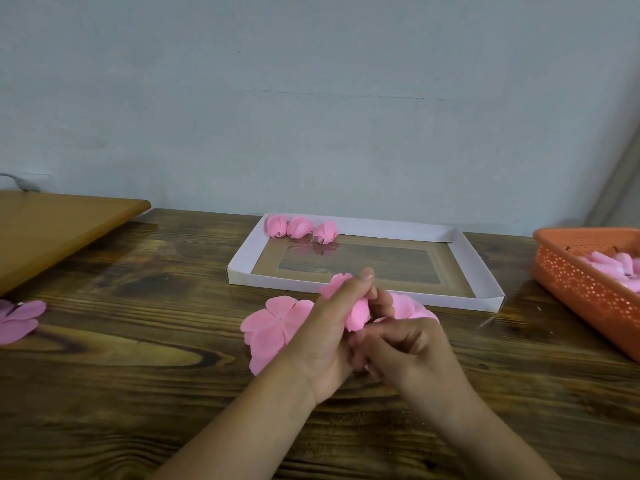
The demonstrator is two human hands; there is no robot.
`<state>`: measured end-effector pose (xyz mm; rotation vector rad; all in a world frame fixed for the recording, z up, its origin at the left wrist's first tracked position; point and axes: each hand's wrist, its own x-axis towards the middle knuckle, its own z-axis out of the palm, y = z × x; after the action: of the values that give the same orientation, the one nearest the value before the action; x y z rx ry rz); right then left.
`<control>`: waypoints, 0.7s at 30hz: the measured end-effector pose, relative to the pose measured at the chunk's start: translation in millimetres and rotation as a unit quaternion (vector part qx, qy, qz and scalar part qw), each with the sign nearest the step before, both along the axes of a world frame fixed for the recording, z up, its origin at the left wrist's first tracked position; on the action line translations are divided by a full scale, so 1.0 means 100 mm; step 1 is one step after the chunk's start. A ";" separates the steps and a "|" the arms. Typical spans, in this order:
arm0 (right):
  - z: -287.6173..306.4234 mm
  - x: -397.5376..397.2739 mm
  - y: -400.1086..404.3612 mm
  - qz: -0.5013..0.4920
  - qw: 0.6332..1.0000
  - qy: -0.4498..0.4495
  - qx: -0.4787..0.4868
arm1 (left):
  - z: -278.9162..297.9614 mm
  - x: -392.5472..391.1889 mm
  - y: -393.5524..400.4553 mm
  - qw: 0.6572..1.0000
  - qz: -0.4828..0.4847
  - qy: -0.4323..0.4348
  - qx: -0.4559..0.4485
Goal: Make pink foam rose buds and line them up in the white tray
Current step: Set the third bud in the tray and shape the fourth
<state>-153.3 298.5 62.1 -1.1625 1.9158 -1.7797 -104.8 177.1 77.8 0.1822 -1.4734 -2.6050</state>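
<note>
- Fingers of the left hand (330, 336) and right hand (407, 348) are gripping a half-rolled pink foam bud (356, 311) just before the white tray (479, 268).
- Three finished rose buds (300, 227) are sitting in a row along the tray's far-left wall.
- Flat pink petal cutouts (273, 329) are lying under the hands.

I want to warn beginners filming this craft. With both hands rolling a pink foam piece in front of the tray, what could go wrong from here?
1. The half-rolled bud is only pinched between the left hand and right hand; loosening the fingers could let it spring open.
2. The flat petal cutout lies under the left wrist and could get creased or dragged.
3. Three finished buds sit close together in the white tray's far left corner; placing the next could knock the row.
</note>
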 end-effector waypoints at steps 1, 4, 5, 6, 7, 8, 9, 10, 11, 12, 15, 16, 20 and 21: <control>-0.03 0.01 0.00 -0.014 0.998 0.058 0.005 | 0.00 0.00 0.00 1.000 0.008 0.000 -0.006; -0.09 0.01 0.02 -0.082 0.975 0.204 0.035 | 0.01 0.00 0.00 0.999 0.020 0.006 -0.025; -0.11 0.00 0.02 -0.109 0.962 0.248 0.044 | 0.01 0.00 0.01 0.999 0.023 0.005 -0.033; -0.11 0.00 0.02 -0.132 0.947 0.288 0.052 | 0.02 0.00 0.01 0.999 0.028 0.003 -0.041; -0.11 0.00 0.01 -0.152 0.932 0.322 0.060 | 0.01 -0.01 0.02 0.998 0.036 -0.002 -0.047; -0.11 0.00 0.01 -0.167 0.919 0.350 0.069 | 0.00 -0.02 0.02 0.998 0.043 -0.008 -0.050; -0.12 0.00 0.00 -0.178 0.910 0.366 0.077 | -0.01 -0.02 0.02 0.998 0.047 -0.014 -0.046; -0.14 0.00 0.00 -0.184 0.908 0.367 0.082 | -0.02 -0.03 0.02 0.998 0.050 -0.019 -0.037; -0.15 0.01 -0.01 -0.180 0.917 0.346 0.088 | -0.03 -0.03 0.01 0.998 0.052 -0.021 -0.024; -0.13 0.02 -0.01 -0.161 0.940 0.288 0.090 | -0.03 -0.03 0.00 0.998 0.050 -0.022 -0.013; 0.03 0.03 -0.01 -0.018 0.994 -0.084 0.068 | -0.04 -0.02 -0.04 0.999 0.031 -0.022 0.015; 0.09 0.03 -0.02 0.044 0.974 -0.216 0.053 | -0.05 -0.03 -0.05 0.999 0.024 -0.019 0.022; 0.20 0.00 0.03 0.181 0.888 -0.422 -0.018 | -0.06 -0.02 -0.08 1.000 -0.014 0.010 0.022; 0.20 0.00 0.03 0.191 0.875 -0.444 -0.036 | -0.05 -0.01 -0.09 0.999 -0.025 0.022 0.022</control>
<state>-153.5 301.7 82.0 -0.5038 1.0047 -1.7137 -105.7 168.3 72.6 0.0919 -1.4246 -2.6650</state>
